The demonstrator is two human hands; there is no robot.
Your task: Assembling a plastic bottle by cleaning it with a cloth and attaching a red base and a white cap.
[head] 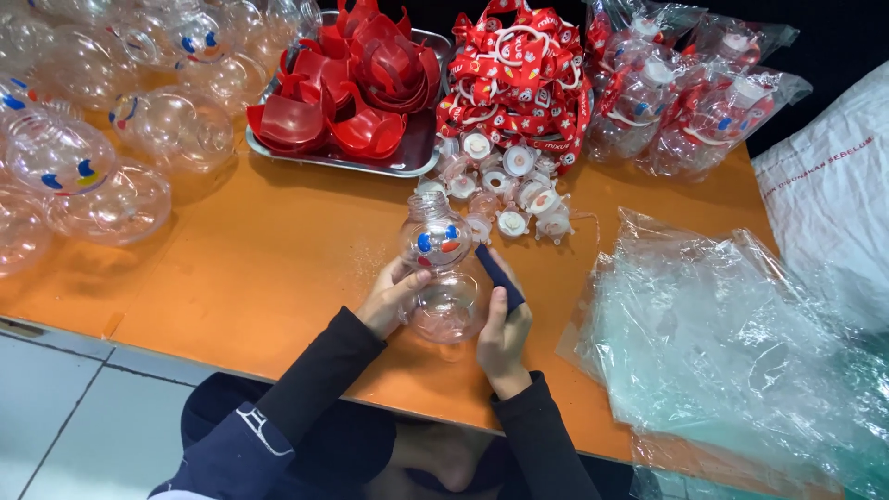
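Nearest me, my two hands share one clear plastic bottle shaped like a stacked snowman, with a printed face of blue eyes and a red nose (439, 268). It sits just above the near edge of the orange tabletop (278, 268), neck pointing away. My left hand (394, 298) cups the lower globe from the side, fingers curled against it. My right hand (505, 329) braces the other side, one finger wrapped in a dark blue sleeve pressing the wall. Both hands are grasping the bottle.

I judge it to be light, thin-walled and hollow, so it will dent if squeezed and could slip on its glossy skin. The narrow waist between the globes or the threaded neck looks like the firmest hold.

To the right lies a loose heap of crinkled clear plastic bags (732, 343). Just beyond the bottle is a cluster of small white and clear caps (505, 190). Farther back stand a metal tray of red plastic shells (356, 88), a pile of red patterned straps (519, 79), bagged finished bottles (685, 102), and many empty clear bottles (102, 120) at left.
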